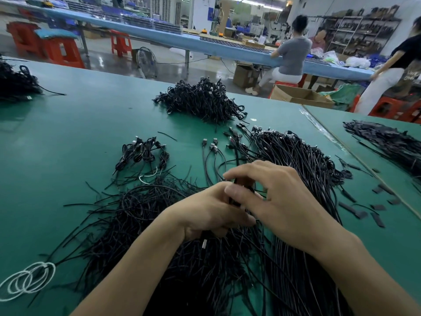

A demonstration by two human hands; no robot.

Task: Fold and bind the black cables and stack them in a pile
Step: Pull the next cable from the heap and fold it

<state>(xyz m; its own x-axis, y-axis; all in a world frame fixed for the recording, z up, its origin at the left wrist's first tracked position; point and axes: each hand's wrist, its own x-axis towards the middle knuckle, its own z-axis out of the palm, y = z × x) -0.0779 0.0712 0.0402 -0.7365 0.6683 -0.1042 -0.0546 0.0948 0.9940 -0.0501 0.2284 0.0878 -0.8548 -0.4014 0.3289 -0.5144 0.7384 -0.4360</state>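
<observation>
Fingers of the right hand (pixel 241 174) were bent, with the thumb closing in below them, and pinched a folded length of thin black cable (pixel 243 184). Fingers of the left hand (pixel 222 188) were curled round the same bundle from the other side. The right hand (pixel 280 197) and left hand (pixel 205 213) met low over the near heap, touching each other. A silver plug end (pixel 204 244) showed under the left palm. I could not tell whether a tie was already wound on this bundle, as the fingers hid it.

Done, judged from the layout:
- A large mound of bound black cable bundles (pixel 200 101) sat towards the far edge of the green table mat (pixel 79 133).
- A small cluster of bound bundles (pixel 143 153) lay nearer, left of centre and well apart from the mound, so it was not stacked.

Left to do:
- A broad sheaf of straight, unfolded black cables (pixel 296 156) lay to the right of the hands. Its plugs fanned out on the far side and it ran back under the right forearm.
- A loose heap of thin black twist ties (pixel 136 213) lay left of and beneath the hands, apparently in ample supply.

Judgement: mid-task. One cable was in hand at the fold-or-bind step. The unfolded sheaf looked comparable in bulk to the finished mound, so a good share remained. The small cluster would likely need moving onto the mound.

Also noted: coiled white wire loops (pixel 27 281) near the left edge.
</observation>
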